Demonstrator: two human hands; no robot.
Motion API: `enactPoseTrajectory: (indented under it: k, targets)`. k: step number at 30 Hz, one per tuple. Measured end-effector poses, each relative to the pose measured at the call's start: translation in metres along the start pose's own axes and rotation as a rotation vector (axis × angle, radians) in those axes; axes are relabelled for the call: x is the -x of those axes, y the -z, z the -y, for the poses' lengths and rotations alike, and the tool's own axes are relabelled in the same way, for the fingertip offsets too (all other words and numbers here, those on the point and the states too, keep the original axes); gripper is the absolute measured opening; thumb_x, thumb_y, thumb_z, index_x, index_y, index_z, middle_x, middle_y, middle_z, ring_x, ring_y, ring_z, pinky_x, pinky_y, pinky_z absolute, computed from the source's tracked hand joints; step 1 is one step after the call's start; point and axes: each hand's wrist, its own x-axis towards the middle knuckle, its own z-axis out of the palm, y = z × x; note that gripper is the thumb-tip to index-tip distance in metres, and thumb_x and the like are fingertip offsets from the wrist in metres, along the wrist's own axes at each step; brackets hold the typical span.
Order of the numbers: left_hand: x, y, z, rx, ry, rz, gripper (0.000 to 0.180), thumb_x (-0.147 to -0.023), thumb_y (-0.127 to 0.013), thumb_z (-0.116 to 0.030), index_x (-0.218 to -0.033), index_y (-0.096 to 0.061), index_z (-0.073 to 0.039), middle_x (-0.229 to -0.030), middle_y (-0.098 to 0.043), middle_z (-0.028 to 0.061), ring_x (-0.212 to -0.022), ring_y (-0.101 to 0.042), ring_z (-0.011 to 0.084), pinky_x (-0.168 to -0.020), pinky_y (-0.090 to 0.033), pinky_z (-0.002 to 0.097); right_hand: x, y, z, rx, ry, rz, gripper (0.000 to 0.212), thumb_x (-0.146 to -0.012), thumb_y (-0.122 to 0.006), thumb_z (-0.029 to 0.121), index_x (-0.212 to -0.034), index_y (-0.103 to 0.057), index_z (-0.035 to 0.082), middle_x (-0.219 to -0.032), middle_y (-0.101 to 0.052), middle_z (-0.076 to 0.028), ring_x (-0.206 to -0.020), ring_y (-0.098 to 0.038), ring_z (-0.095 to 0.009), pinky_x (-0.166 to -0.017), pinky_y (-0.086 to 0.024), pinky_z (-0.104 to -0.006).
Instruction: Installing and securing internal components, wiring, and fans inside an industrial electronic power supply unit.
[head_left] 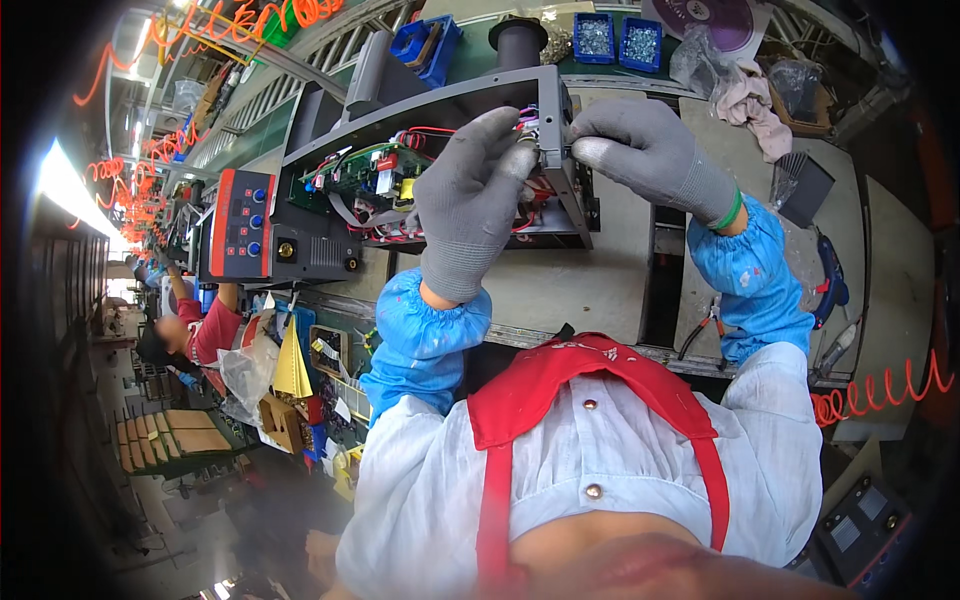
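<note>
Before me on the bench lies an open welding machine (312, 258) with a dark grey housing. Its red front panel (240, 225) with blue knobs faces left. Green circuit boards (360, 178) and red and white wires show inside. My left hand (462, 200), in a grey glove, reaches over the wiring, thumb and fingers closed at a small part (527, 128) by the rear corner. Beyond the end panel (553, 110), my gloved right hand (650, 155) is closed, fingertips close to the panel's outer side. Whatever its fingertips hold is hidden.
Two blue bins (593, 38) of small metal parts and a black spool (518, 45) stand behind the machine. Pliers (704, 326), a blue-handled tool (828, 280) and a dark finned block (803, 188) lie right. A coiled orange hose (880, 397) hangs there. Another person (212, 330) works left.
</note>
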Motion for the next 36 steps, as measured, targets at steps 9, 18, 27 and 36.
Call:
enactPoseTrajectory:
  k: [9, 18, 27, 36]
  targets:
    - [-0.001, 0.002, 0.002, 0.012, 0.015, 0.004, 0.034, -0.091, -0.065, 0.0, -0.124, -0.059, 0.004, -0.103, -0.07, 0.0153, -0.083, -0.068, 0.0136, -0.067, -0.06, 0.0244, -0.002, 0.002, 0.004, -0.021, -0.08, 0.039, 0.025, -0.088, -0.058, 0.022, -0.099, -0.067, 0.001, -0.082, -0.065, -0.011, -0.074, -0.063, -0.019, -0.069, -0.051, -0.0337]
    - [0.001, -0.002, 0.01, 0.007, -0.056, -0.049, 0.029, -0.085, -0.072, -0.006, -0.113, -0.066, 0.001, -0.099, -0.073, 0.0138, -0.09, -0.071, 0.0168, -0.077, -0.057, 0.0293, -0.003, -0.002, 0.018, 0.082, -0.12, -0.006, 0.024, -0.087, -0.06, 0.023, -0.094, -0.068, 0.001, -0.078, -0.063, -0.013, -0.07, -0.062, -0.023, -0.066, -0.05, -0.0357]
    - [0.005, 0.001, 0.01, 0.061, -0.05, -0.037, 0.022, -0.085, -0.071, -0.006, -0.106, -0.07, -0.002, -0.095, -0.072, 0.0128, -0.084, -0.071, 0.0187, -0.075, -0.056, 0.0295, 0.002, -0.014, 0.029, 0.176, -0.133, -0.127, 0.023, -0.087, -0.059, 0.024, -0.091, -0.068, 0.003, -0.077, -0.063, -0.015, -0.07, -0.063, -0.03, -0.066, -0.05, -0.0397]
    - [0.008, 0.0, 0.005, 0.13, -0.015, -0.045, 0.018, -0.086, -0.07, -0.004, -0.104, -0.07, -0.002, -0.094, -0.07, 0.0094, -0.076, -0.068, 0.012, -0.067, -0.056, 0.0257, 0.005, -0.021, 0.034, 0.274, -0.09, -0.205, 0.019, -0.086, -0.059, 0.022, -0.087, -0.067, 0.005, -0.076, -0.063, -0.015, -0.07, -0.062, -0.034, -0.063, -0.048, -0.0433]
